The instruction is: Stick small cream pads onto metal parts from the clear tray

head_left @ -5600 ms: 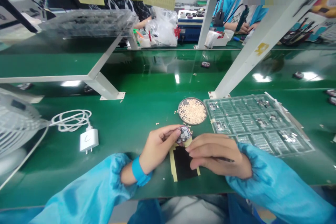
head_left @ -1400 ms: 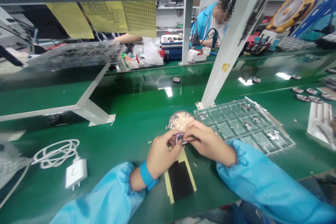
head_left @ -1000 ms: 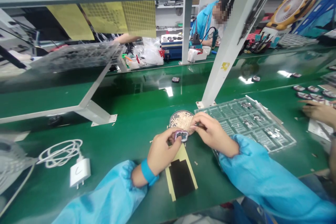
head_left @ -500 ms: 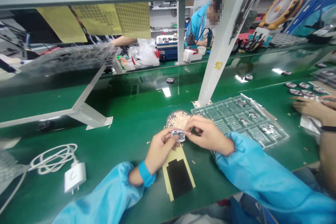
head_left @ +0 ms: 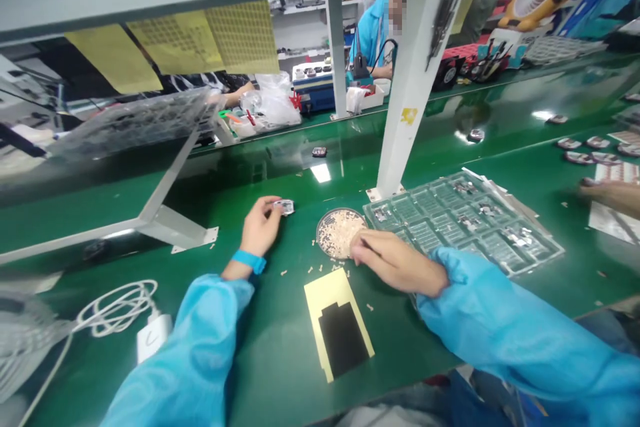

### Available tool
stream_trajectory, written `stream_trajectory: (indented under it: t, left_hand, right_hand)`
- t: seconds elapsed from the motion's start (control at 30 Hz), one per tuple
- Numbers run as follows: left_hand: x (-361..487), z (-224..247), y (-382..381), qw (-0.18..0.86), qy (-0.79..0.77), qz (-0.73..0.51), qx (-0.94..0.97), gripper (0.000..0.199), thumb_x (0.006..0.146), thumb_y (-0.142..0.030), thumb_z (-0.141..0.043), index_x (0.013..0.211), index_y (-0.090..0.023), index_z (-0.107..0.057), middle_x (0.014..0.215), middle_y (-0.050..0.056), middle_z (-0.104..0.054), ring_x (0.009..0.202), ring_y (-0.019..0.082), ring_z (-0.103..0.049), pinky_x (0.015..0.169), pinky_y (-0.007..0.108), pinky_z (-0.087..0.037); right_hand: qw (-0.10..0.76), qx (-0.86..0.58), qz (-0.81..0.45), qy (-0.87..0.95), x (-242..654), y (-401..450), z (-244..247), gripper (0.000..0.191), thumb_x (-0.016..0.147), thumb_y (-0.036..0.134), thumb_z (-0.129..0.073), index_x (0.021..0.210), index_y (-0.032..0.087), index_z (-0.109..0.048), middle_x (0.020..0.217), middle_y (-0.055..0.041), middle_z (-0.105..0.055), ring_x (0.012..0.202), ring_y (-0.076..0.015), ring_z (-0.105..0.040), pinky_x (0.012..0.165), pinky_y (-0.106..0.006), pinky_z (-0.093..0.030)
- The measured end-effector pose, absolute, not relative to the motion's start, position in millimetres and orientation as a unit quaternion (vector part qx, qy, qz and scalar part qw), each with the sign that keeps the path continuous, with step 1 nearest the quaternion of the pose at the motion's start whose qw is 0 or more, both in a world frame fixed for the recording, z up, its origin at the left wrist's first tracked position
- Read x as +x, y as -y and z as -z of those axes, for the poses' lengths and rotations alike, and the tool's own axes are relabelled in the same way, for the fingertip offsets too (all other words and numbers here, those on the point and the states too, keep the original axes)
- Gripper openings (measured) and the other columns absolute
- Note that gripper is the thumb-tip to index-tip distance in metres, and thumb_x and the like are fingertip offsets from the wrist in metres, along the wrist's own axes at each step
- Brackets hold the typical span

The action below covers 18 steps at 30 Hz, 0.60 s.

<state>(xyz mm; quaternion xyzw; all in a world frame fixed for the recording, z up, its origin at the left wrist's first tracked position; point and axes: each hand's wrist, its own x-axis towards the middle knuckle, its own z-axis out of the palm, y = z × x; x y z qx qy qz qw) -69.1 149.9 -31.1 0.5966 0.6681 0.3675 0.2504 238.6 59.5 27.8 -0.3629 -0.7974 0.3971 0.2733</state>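
Between the thumb and fingers of my left hand (head_left: 261, 223) is a small rounded electronic casing (head_left: 285, 207) with parts showing on its face, held just over the green bench. My right hand (head_left: 380, 255) is at the right edge of a round dish (head_left: 337, 230) full of tiny pale pieces, its fingers bent together; whether they pinch a piece is hidden. Several loose pale pieces lie in front of the dish. Nearer me lies a yellow sheet (head_left: 320, 287) with a black patch (head_left: 343, 340).
A clear compartment tray (head_left: 435, 230) with small metal parts lies right of the dish. Behind it a white post (head_left: 400, 120) rises. A white charger (head_left: 153, 337) with coiled cable sits at left. A co-worker's hand (head_left: 613, 197) is at far right, near several similar casings.
My left hand has carried the casing away from my right hand, left and farther back. The right hand has shifted slightly and now rests by the dish's edge.
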Motion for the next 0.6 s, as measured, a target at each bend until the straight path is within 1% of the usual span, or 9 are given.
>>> stream_trajectory:
  t: [0.07, 0.1, 0.13, 0.2, 0.27, 0.37, 0.43, 0.5, 0.6]
  left_hand:
    - [-83.0, 30.6, -175.4, 0.198, -0.707, -0.356, 0.579, 0.044, 0.086, -0.041, -0.056, 0.124, -0.020, -0.055, 0.122, 0.013, -0.063, 0.123, 0.032, -0.054, 0.111, 0.059, -0.039]
    - [-83.8, 28.5, -186.5, 0.168, -0.718, -0.352, 0.577, 0.052, 0.083, -0.040, -0.059, 0.130, -0.018, -0.051, 0.131, 0.016, -0.057, 0.131, 0.036, -0.046, 0.114, 0.065, -0.033]
    - [-80.2, 25.5, -196.9, 0.132, -0.718, -0.349, 0.587, 0.059, 0.082, -0.040, -0.061, 0.135, -0.016, -0.048, 0.138, 0.018, -0.051, 0.136, 0.038, -0.040, 0.116, 0.066, -0.030]
    - [-61.7, 18.8, -218.1, 0.071, -0.690, -0.339, 0.636, 0.065, 0.083, -0.039, -0.060, 0.140, -0.016, -0.042, 0.144, 0.017, -0.045, 0.139, 0.035, -0.037, 0.120, 0.059, -0.031]
    - [-34.0, 13.8, -243.6, 0.055, -0.644, -0.312, 0.697, 0.060, 0.085, -0.039, -0.056, 0.140, -0.016, -0.044, 0.140, 0.014, -0.049, 0.135, 0.029, -0.042, 0.120, 0.049, -0.036]
    - [5.2, 14.8, -293.3, 0.095, -0.601, -0.255, 0.751, 0.050, 0.084, -0.027, -0.057, 0.133, -0.024, -0.053, 0.142, 0.007, -0.049, 0.135, 0.026, -0.044, 0.120, 0.043, -0.037]
    - [20.4, 21.3, -327.7, 0.113, -0.588, -0.232, 0.766, 0.056, 0.081, -0.018, -0.057, 0.136, -0.027, -0.052, 0.152, 0.002, -0.039, 0.143, 0.024, -0.034, 0.124, 0.042, -0.032]
    - [25.4, 29.6, -354.3, 0.127, -0.600, -0.209, 0.762, 0.060, 0.083, -0.018, -0.056, 0.142, -0.022, -0.046, 0.154, 0.007, -0.037, 0.144, 0.026, -0.032, 0.123, 0.045, -0.032]
    - [20.9, 36.6, -366.3, 0.129, -0.631, -0.179, 0.744, 0.055, 0.087, -0.028, -0.057, 0.139, -0.012, -0.048, 0.141, 0.021, -0.047, 0.134, 0.037, -0.041, 0.114, 0.054, -0.037]
  right_hand:
    - [0.235, -0.371, -0.311, 0.843, 239.3, -60.4, -30.0, 0.039, 0.106, 0.044, -0.038, 0.088, 0.015, -0.055, 0.092, -0.0053, -0.057, 0.088, -0.0142, -0.052, 0.083, -0.031, -0.042]
    - [0.227, -0.376, -0.280, 0.853, 239.8, -61.0, -30.6, 0.038, 0.106, 0.045, -0.038, 0.090, 0.015, -0.055, 0.094, -0.0055, -0.056, 0.089, -0.0146, -0.051, 0.083, -0.031, -0.041]
    - [0.222, -0.381, -0.252, 0.861, 240.4, -61.7, -30.7, 0.038, 0.106, 0.045, -0.038, 0.090, 0.015, -0.055, 0.094, -0.0056, -0.056, 0.089, -0.0150, -0.051, 0.082, -0.031, -0.040]
    - [0.210, -0.396, -0.205, 0.870, 241.5, -63.4, -30.0, 0.040, 0.106, 0.045, -0.037, 0.087, 0.015, -0.054, 0.089, -0.0049, -0.056, 0.084, -0.0149, -0.050, 0.077, -0.031, -0.037]
    - [0.202, -0.418, -0.192, 0.865, 242.2, -64.8, -29.2, 0.042, 0.107, 0.045, -0.033, 0.082, 0.015, -0.050, 0.081, -0.0035, -0.056, 0.075, -0.0141, -0.048, 0.070, -0.032, -0.033]
    - [0.222, -0.439, -0.232, 0.839, 243.0, -66.2, -30.0, 0.044, 0.107, 0.046, -0.032, 0.079, 0.015, -0.048, 0.075, -0.0019, -0.055, 0.066, -0.0124, -0.045, 0.064, -0.032, -0.028]
    - [0.249, -0.433, -0.288, 0.817, 243.0, -67.0, -31.2, 0.042, 0.106, 0.044, -0.035, 0.079, 0.015, -0.049, 0.075, -0.0014, -0.056, 0.066, -0.0116, -0.047, 0.064, -0.030, -0.030]
    - [0.278, -0.419, -0.360, 0.785, 241.8, -67.8, -31.4, 0.037, 0.105, 0.041, -0.041, 0.083, 0.015, -0.054, 0.078, -0.0010, -0.059, 0.071, -0.0114, -0.052, 0.068, -0.028, -0.037]
    - [0.327, -0.408, -0.475, 0.708, 235.9, -67.4, -27.9, 0.021, 0.100, 0.037, -0.053, 0.097, 0.017, -0.061, 0.088, -0.0009, -0.064, 0.076, -0.0106, -0.059, 0.071, -0.025, -0.046]
